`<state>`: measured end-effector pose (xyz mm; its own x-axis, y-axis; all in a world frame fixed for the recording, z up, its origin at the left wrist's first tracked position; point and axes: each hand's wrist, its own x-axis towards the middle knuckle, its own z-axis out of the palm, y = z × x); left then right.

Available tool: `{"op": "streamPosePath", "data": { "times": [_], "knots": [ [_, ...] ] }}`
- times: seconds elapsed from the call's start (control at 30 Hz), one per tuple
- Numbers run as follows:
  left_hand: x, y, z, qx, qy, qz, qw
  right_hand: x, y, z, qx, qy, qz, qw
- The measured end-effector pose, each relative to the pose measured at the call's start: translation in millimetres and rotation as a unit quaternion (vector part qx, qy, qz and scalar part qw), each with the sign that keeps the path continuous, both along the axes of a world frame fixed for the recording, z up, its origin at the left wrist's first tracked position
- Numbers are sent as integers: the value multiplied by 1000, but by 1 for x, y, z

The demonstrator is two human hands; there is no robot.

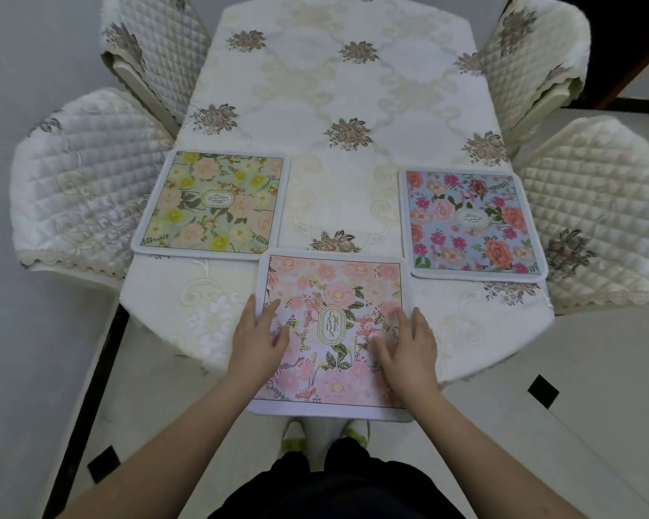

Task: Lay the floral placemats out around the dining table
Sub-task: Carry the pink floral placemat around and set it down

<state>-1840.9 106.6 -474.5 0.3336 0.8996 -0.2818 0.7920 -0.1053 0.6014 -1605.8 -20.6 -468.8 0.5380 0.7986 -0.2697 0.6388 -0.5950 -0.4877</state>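
Note:
Three floral placemats lie on the dining table (345,88), which wears a cream embroidered cloth. A pink placemat (332,294) marked GARDEN sits at the near end, its front edge hanging slightly past the table. My left hand (257,340) rests flat on its left side and my right hand (409,344) rests flat on its right side, fingers straight. A yellow-green placemat (212,206) lies at the left side. A blue placemat (473,222) with pink and coral flowers lies at the right side.
Quilted cream chairs stand around the table: near left (79,181), far left (154,43), near right (607,211), far right (532,50). Pale floor tiles with black inlays show below, and my feet stand under the near table edge.

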Motion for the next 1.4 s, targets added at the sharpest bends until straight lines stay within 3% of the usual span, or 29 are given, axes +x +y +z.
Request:
{"op": "streamPosePath", "data": {
  "times": [0.2,0.3,0.37,0.43,0.57,0.83,1.13,1.4],
  "knots": [
    [-3,2,38,-27,-181,82,980,-5,-3,22,124,118,-89,981],
    [-13,13,45,-150,-281,170,933,7,-3,30,95,198,-168,961],
    [-23,22,38,-226,-272,194,915,17,-4,31,57,240,-178,953],
    [-29,25,35,-249,-251,161,921,23,-8,33,47,251,-159,954],
    [-30,21,43,-229,-233,127,936,20,-13,42,59,232,-137,961],
    [-23,20,63,-207,-288,108,929,11,-10,64,106,213,-171,956],
    [3,37,110,-194,-333,45,921,11,-42,106,216,265,-255,904],
    [59,19,138,-217,-337,-46,915,13,-105,137,283,237,-352,860]
  ]
}}
